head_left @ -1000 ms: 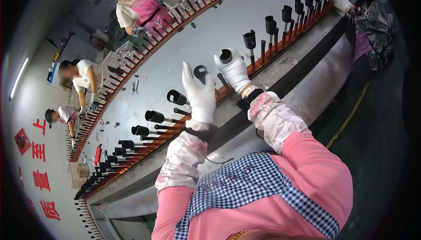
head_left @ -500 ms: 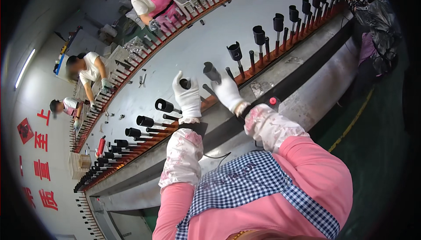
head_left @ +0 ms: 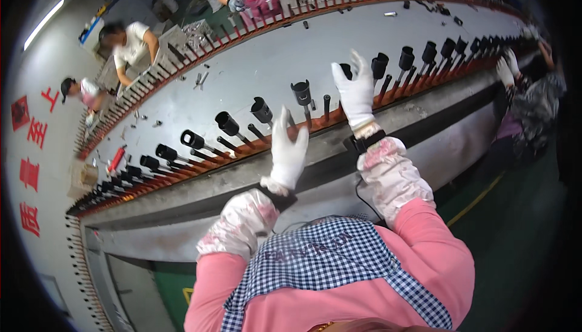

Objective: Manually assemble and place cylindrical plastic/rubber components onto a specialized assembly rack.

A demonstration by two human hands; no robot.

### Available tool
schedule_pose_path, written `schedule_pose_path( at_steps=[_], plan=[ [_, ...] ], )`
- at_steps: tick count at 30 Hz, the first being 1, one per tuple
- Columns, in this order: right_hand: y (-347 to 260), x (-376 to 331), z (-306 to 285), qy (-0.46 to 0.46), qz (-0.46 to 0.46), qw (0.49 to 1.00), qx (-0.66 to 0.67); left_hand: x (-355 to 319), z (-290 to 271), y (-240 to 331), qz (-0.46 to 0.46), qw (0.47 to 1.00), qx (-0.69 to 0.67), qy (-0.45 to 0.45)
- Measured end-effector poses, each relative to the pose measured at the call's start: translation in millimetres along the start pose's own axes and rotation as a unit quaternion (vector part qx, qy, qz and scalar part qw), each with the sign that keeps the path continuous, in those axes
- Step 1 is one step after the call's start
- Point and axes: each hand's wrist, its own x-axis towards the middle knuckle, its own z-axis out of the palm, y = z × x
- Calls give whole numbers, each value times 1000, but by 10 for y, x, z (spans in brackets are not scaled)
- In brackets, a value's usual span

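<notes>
My left hand (head_left: 287, 153), in a white glove, is raised beside the row with its fingers stretched out and apart. It is nearest a short dark rod (head_left: 291, 117) and a notched black cup-shaped part (head_left: 301, 93) on an upright stem. My right hand (head_left: 355, 92), gloved too, is farther right with thumb and fingers spread. A black cup-shaped part (head_left: 345, 70) shows between them; whether the glove touches it I cannot tell. Left of my left hand, another black cup (head_left: 262, 111) leans on its stem.
A reddish-brown rail (head_left: 248, 148) with more stemmed black cups and rods curves along the grey table (head_left: 242, 65). Small metal pieces and a red tool (head_left: 117, 158) lie on it. Several people work along the far side. At far right are another person's gloved hands (head_left: 508, 68).
The view has turned, and both my hands have moved right in it. The left fingers have opened away from a black cup; the right hand has left the cup it was around.
</notes>
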Motion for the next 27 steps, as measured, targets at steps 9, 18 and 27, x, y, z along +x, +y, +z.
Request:
schedule_pose_path(
  at_steps=[9, 18, 27],
  plan=[
    [407, 37, 516, -122, 73, 987, 80, 1285, 660, -195, 22, 979, -23, 200],
    [398, 142, 681, -176, 95, 975, 101, 1501, 703, -370, 43, 961, -16, 271],
    [1064, -186, -406, -400, 190, 891, 98, 1382, 925, -73, -55, 962, -62, 260]
  ],
)
